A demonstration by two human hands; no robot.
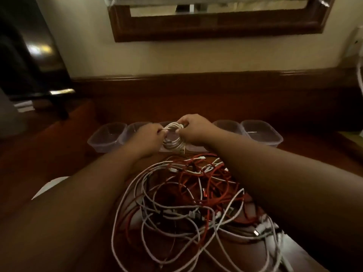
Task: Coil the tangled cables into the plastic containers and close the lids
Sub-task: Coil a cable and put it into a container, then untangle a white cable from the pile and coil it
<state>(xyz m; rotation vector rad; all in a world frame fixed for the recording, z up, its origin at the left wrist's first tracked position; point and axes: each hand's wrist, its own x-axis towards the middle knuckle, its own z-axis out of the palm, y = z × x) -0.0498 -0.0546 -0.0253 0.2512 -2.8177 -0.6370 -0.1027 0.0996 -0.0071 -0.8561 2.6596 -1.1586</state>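
I hold a white coil (173, 137) of cable between both hands, just above the middle of the row of boxes (107, 137). My left hand (146, 137) grips the coil's left side, fingers curled tight round the loops. My right hand (193, 130) pinches the coil's right side, thumb and fingertips closed on the strands near the top. The coil stands roughly upright, its loops stacked close together, and a short plug end hangs from its bottom edge toward the pile.

The boxes are clear plastic, set side by side in a line on the dark wooden table (294, 114), all without lids on. Two show left of the coil, and two more right of it (261, 133); whatever sits directly behind the coil is mostly hidden by my hands.

On my side of the coil lies the tangle (188, 203) of loose cables, white and red ones mixed and looped over each other, spreading between my forearms down to the near edge. Beyond the boxes, past the table's raised back edge, a wooden frame (216, 26) hangs on the pale wall.
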